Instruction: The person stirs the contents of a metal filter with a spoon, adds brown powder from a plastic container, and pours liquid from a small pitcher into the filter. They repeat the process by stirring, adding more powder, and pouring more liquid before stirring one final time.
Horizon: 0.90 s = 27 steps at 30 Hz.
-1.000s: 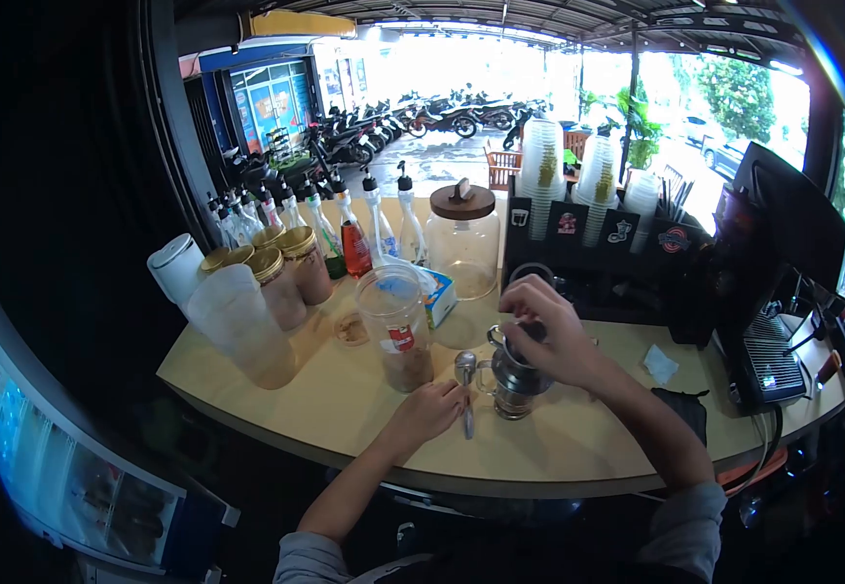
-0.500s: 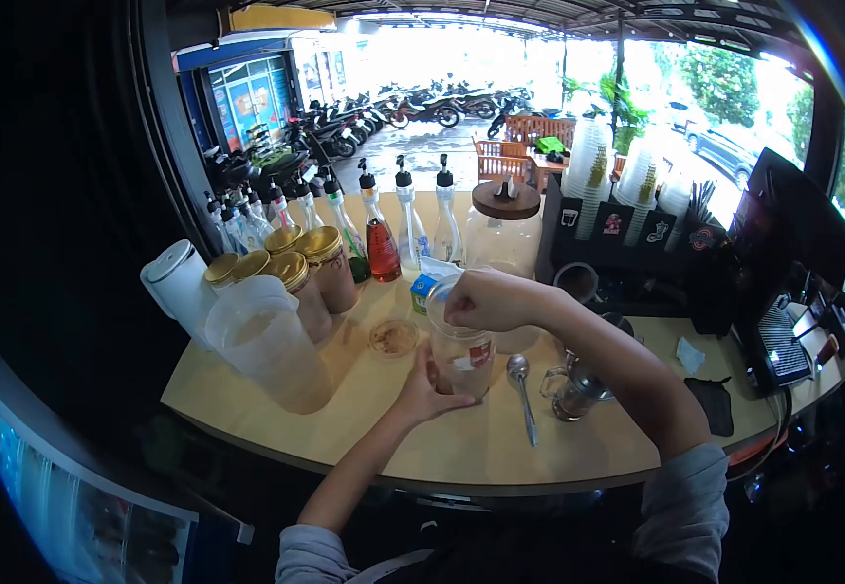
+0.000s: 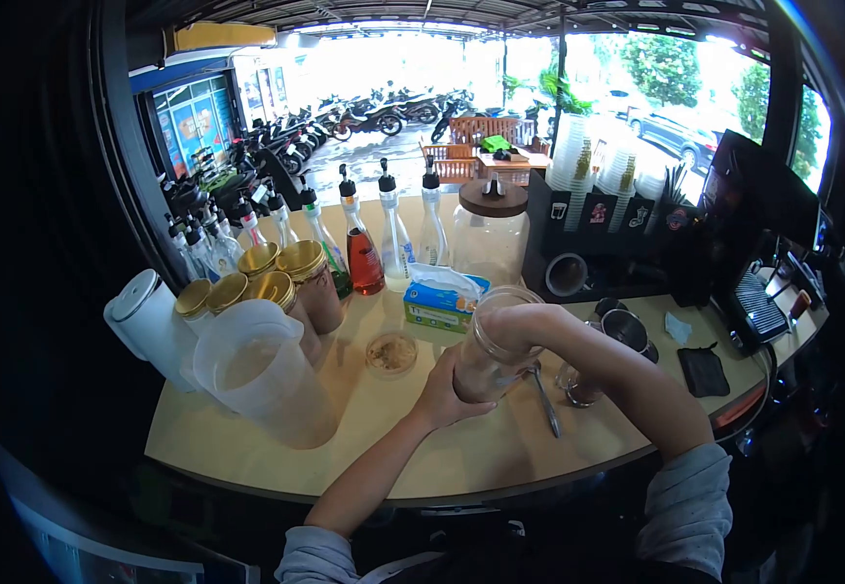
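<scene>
My left hand [image 3: 445, 391] wraps round the side of a clear glass jar [image 3: 486, 378], which is tilted above the counter. My right hand [image 3: 520, 326] reaches in through the jar's mouth, its fingers bent downward inside. Glass and hand hide the fingertips, so what they hold cannot be made out. Just behind the jar stands a blue and green tissue box [image 3: 435, 310] with a tissue sticking out. A metal spoon [image 3: 547, 404] lies to the right, partly behind the jar. Left of the jar is a round clear lid [image 3: 390, 354] with brown residue on it.
At the left stand a large translucent pitcher [image 3: 267, 380], several gold-lidded jars [image 3: 302, 257] and a white container [image 3: 142, 316]. Pump bottles [image 3: 364, 253] line the back, beside a wooden-lidded jar [image 3: 491, 229]. Right are a glass mug [image 3: 578, 387], a cup holder [image 3: 603, 219] and a black cloth [image 3: 703, 372].
The jar has been lifted off the counter and tilted, held by my left hand. My right hand has gone deeper into it. The view has shifted right, and more of the tissue box shows.
</scene>
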Each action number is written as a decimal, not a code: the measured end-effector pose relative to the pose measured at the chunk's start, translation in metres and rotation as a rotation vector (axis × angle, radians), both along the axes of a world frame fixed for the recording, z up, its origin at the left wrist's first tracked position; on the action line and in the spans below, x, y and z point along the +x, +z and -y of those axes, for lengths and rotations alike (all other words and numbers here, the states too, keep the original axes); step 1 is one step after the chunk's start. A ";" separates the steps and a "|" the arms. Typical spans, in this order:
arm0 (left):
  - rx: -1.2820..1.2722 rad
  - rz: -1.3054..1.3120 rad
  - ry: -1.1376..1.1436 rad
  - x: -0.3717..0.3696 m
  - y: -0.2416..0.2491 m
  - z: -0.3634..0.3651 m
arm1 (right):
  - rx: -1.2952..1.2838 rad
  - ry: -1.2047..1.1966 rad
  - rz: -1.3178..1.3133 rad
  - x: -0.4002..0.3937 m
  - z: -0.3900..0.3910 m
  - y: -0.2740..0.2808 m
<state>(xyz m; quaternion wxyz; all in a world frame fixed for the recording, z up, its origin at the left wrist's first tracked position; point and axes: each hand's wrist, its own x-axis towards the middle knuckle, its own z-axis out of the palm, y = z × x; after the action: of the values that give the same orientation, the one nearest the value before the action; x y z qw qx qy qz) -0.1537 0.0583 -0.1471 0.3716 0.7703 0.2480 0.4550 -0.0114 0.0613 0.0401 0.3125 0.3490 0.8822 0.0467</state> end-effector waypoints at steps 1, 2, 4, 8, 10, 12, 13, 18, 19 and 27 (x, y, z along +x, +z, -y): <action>0.026 -0.016 0.019 0.000 0.000 0.000 | -0.005 -0.007 -0.024 0.001 0.001 -0.001; 0.050 -0.032 0.039 -0.001 -0.001 0.002 | -0.010 -0.016 -0.048 0.003 0.001 0.000; 0.037 -0.026 0.029 -0.002 -0.002 0.002 | -0.016 -0.026 -0.094 0.006 0.003 0.000; 0.016 -0.058 -0.001 -0.003 -0.001 0.002 | -0.024 -0.263 -0.325 0.009 0.018 0.011; 0.017 -0.051 -0.011 -0.003 -0.001 0.001 | -0.055 -0.296 -0.344 0.006 0.028 0.024; 0.019 -0.043 -0.022 -0.002 -0.001 0.001 | -0.086 -0.329 -0.362 0.004 0.033 0.033; 0.016 -0.037 -0.024 -0.002 -0.001 0.001 | -0.087 -0.323 -0.353 0.002 0.034 0.036; 0.018 -0.044 -0.019 -0.002 0.002 0.003 | -0.057 -0.294 -0.379 0.010 0.028 0.026; 0.021 -0.040 -0.017 -0.002 0.003 0.004 | -0.064 -0.297 -0.438 0.014 0.026 0.022; 0.028 -0.051 0.022 -0.002 0.008 0.010 | -0.081 -0.219 -0.584 0.027 0.030 0.031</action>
<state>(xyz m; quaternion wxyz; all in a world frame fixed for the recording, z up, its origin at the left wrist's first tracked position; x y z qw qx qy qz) -0.1557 0.0480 -0.1391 0.3495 0.7840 0.2595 0.4426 0.0154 0.0310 0.0711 0.0625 0.4278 0.8931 -0.1245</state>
